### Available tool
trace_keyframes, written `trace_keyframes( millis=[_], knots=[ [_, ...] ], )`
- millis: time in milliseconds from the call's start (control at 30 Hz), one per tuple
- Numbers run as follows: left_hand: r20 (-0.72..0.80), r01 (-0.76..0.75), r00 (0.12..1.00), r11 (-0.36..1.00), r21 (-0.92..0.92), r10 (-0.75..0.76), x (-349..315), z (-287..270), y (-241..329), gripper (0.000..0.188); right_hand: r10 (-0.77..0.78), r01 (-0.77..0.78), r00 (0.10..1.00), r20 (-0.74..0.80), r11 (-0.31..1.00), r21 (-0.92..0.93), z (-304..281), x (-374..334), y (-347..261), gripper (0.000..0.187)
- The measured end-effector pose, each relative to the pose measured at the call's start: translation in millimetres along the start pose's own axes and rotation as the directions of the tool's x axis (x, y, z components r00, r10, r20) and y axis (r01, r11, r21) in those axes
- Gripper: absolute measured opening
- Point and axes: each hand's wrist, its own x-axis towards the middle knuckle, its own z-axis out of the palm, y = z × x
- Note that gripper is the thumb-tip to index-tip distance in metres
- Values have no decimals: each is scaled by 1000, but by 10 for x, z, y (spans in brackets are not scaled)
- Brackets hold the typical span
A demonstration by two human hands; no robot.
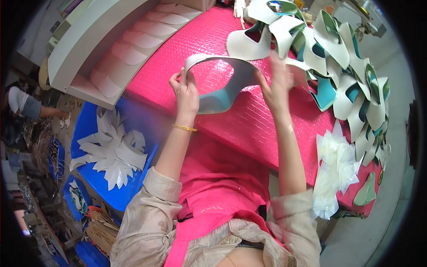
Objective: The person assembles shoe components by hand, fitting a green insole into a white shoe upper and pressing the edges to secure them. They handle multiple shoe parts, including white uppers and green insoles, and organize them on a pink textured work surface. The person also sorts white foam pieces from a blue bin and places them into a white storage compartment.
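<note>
My left hand (186,95) grips the left side of a curved shoe upper (238,73), off-white outside with a grey and teal lining. It is held above the pink tabletop, bent into an open loop. My right hand (278,86) is at the upper's right end, its thumb against or very near the edge. The fingers of that hand are stretched upward and blurred by motion, spread from the thumb.
On the pink-covered table (195,40), many similar uppers (331,38) are heaped at the far right. White translucent pieces (333,169) lie nearer. A pale curved-sided case (66,66) with rows of white pieces stands left. Below it, a blue bin (102,189) holds white cut pieces (116,155).
</note>
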Motion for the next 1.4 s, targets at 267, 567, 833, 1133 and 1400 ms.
trace_keyframes(
  millis=[267,567,833,1133,1400],
  knots=[
    [823,824,563,-18,-566,-83,-479,-614,832,47,131,-944,287,949,-131,304,-254,342,-149,47],
    [581,687,714,-231,-689,389,-112,-260,1344,54,439,-490,871,220,796,355,-750,-161,325,12],
    [562,397,784,483,-781,264,-197,-113,1650,52,-125,110,992,-2,865,489,-1032,650,-448,16],
    [682,571,585,375,-730,438,-118,-378,1421,36,274,-617,637,720,-378,690,-834,381,370,33],
    [810,420,439,708,-568,389,-443,-222,861,43,84,-835,545,834,-31,549,-967,634,265,28]
  ],
)
